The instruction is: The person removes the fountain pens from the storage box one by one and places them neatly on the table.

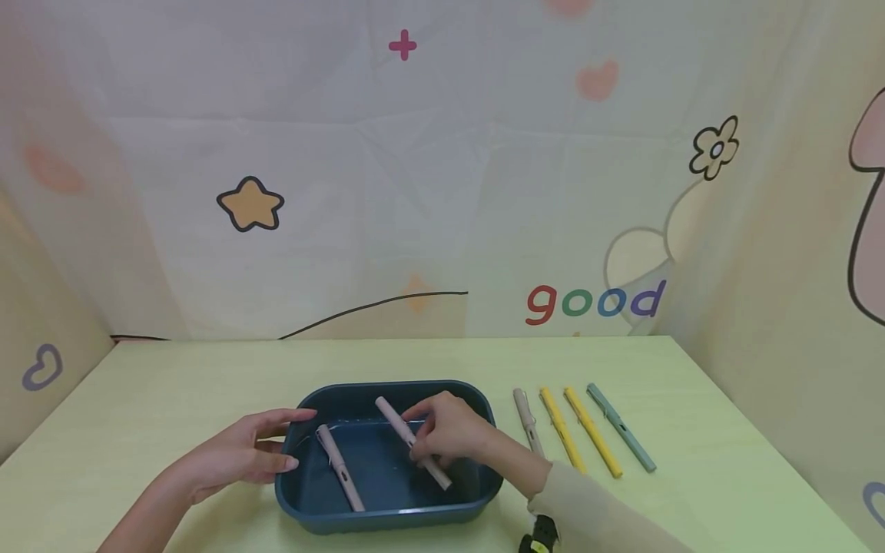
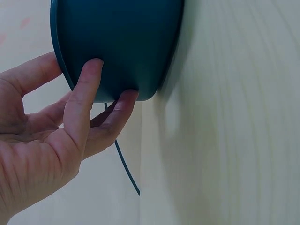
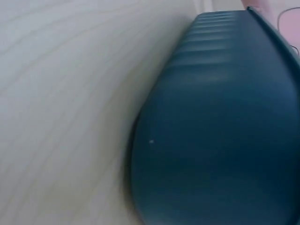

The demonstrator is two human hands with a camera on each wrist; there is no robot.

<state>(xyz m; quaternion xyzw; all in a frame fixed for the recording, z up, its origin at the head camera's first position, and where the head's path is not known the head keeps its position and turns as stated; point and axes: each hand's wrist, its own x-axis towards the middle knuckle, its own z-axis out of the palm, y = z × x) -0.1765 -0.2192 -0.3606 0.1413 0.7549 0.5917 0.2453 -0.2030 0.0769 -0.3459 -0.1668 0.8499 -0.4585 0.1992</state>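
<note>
A dark blue rectangular basin (image 1: 387,521) with rounded corners rests on the table. My left hand (image 1: 238,457) grips its left end; in the left wrist view the thumb (image 2: 89,77) presses the outer wall and one finger goes behind the rim. Over the basin's inside, my right hand (image 1: 449,430) pinches a pale pink pen (image 1: 394,416) around its middle, the pen slanting down to the right. Another pale pink pen (image 1: 339,465) lies in the left part of the basin. The right wrist view shows only the basin's outer wall (image 3: 220,117), the right hand being out of that view.
Right of the basin lie a grey-brown pen (image 1: 525,415), two yellow pens (image 1: 561,426) and a teal pen (image 1: 621,426), side by side on the pale wooden table (image 1: 200,376). The right forearm partly covers their near ends. A printed curtain (image 1: 332,169) surrounds the table's back and sides.
</note>
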